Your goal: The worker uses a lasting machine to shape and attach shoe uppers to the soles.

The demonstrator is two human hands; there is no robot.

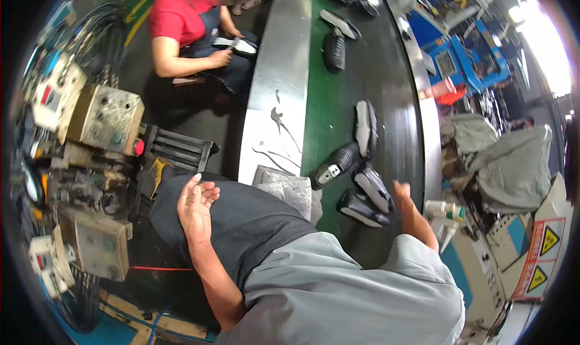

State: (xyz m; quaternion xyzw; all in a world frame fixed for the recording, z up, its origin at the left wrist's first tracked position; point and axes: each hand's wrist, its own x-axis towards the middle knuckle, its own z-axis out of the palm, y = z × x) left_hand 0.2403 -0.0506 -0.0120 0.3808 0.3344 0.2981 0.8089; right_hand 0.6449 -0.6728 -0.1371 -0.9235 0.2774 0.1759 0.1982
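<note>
My left hand (196, 209) is raised over my dark apron (241, 209), palm showing and fingers apart, with nothing in it. Over the right part of the conveyor belt (396, 109) my right hand (401, 190) reaches out. Its fingers are too small and blurred to read. Nearest to it lies a black shoe (374, 187) on its side with a pale sole showing. Another black shoe (362, 208) touches it in front. To the left rests an upright black shoe (338, 164) with a white tag, and behind that a shoe with its sole outward (365, 129).
Pincers (284, 123) lie on the metal ledge (272, 73) near a grey patterned cloth (296, 193). More shoes (335, 46) are farther up the belt. A co-worker in red (178, 28) sits at the left, holding a shoe (235, 45). Machine boxes (106, 121) stand left.
</note>
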